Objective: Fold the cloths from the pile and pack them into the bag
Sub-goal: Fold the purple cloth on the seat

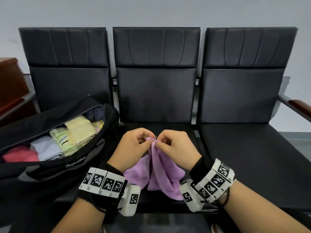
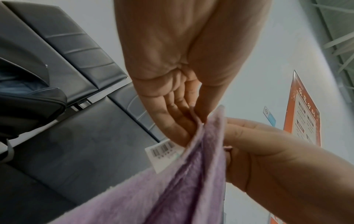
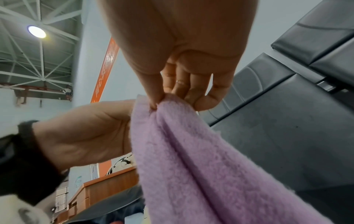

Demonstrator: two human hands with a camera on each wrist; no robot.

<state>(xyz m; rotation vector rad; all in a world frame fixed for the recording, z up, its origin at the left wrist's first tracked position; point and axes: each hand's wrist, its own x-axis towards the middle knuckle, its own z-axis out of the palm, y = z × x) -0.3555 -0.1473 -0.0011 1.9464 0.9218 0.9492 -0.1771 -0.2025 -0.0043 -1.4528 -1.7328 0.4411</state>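
Observation:
A purple cloth (image 1: 159, 172) hangs over the middle seat, held up by its top edge. My left hand (image 1: 134, 147) and my right hand (image 1: 173, 145) pinch that edge side by side, almost touching. The left wrist view shows the purple cloth (image 2: 182, 181) pinched between my left fingers (image 2: 178, 121), with a white barcode tag (image 2: 162, 153) on it. In the right wrist view my right thumb and fingers (image 3: 191, 91) pinch the purple cloth (image 3: 201, 159). The open black bag (image 1: 55, 167) lies on the left seat and holds several folded cloths (image 1: 64, 140).
A row of three black padded seats (image 1: 244, 148) stands against a pale wall. A metal armrest with a wooden top (image 1: 296, 106) is at the far right. A brown wooden counter (image 1: 10, 78) stands at the left behind the bag.

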